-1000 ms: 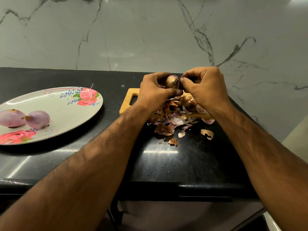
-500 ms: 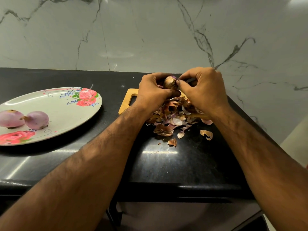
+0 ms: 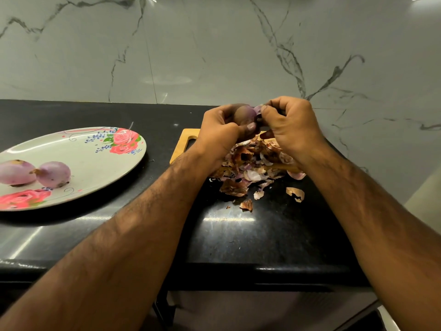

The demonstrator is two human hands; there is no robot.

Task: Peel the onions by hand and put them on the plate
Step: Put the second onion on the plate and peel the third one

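Note:
My left hand [image 3: 218, 130] grips a small purple onion [image 3: 244, 115] above the wooden cutting board [image 3: 185, 143]. My right hand [image 3: 290, 123] pinches a strip of the onion's skin [image 3: 257, 108] at its top right. Beneath both hands, a pile of brown and purple peels [image 3: 250, 163] covers the board and spills onto the black counter. Two peeled onions [image 3: 16, 172] [image 3: 53, 174] lie on the floral plate [image 3: 95, 161] at the left.
Loose peel scraps [image 3: 295, 193] [image 3: 246, 204] lie on the black counter [image 3: 238, 235] in front of the board. A marble wall rises behind it. The counter's front edge runs just below my forearms.
The onion has turned in my left hand and shows more purple surface. My right hand has shifted slightly right, pulling skin away from the onion.

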